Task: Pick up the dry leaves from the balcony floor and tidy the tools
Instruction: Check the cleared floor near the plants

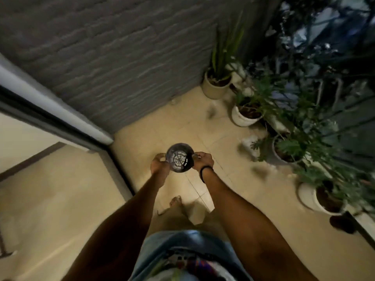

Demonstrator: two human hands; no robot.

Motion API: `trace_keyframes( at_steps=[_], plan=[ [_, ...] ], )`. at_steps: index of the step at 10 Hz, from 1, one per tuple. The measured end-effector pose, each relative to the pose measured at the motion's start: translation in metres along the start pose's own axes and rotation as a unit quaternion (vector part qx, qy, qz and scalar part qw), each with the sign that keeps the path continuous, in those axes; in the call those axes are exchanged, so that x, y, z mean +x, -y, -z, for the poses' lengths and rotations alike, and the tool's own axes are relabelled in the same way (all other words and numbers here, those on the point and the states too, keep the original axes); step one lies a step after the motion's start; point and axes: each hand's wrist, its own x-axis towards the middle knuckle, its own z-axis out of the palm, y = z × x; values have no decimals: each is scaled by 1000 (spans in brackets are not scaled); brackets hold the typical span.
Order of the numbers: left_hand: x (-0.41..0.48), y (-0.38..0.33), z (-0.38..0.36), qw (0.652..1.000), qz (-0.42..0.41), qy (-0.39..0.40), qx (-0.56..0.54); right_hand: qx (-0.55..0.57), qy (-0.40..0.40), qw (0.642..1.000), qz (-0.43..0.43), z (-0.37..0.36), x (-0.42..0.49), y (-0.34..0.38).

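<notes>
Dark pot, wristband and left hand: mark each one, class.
dark pot (180,157), head view, on its holed bottom.
wristband (206,168), head view, on the strap across the wrist.
left hand (159,164), head view, on its knuckles.

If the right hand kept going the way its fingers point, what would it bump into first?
The right hand grips the dark pot by its rim, so that comes first; beyond it, probably the left hand.

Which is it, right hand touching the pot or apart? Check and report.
Touching. The head view shows the right hand pinching the rim of the pot, with no gap between them; the left hand grips the opposite side.
</notes>
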Motion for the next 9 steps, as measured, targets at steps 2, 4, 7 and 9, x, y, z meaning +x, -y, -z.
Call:
trace_keyframes(
  at_steps=[2,4,7,9],
  plan=[
    [-80,17,-91,980,-70,72,174,104,-96,988,-57,108,-33,-93],
    [-196,64,-219,934,-130,188,276,249,-170,942,-144,218,-34,-247],
    [-329,168,-399,855,-164,306,385,378,-275,865,-184,401,-85,-411],
    [-394,231,-521,803,-181,365,435,323,-277,883,-196,513,-106,-487]
  ],
)
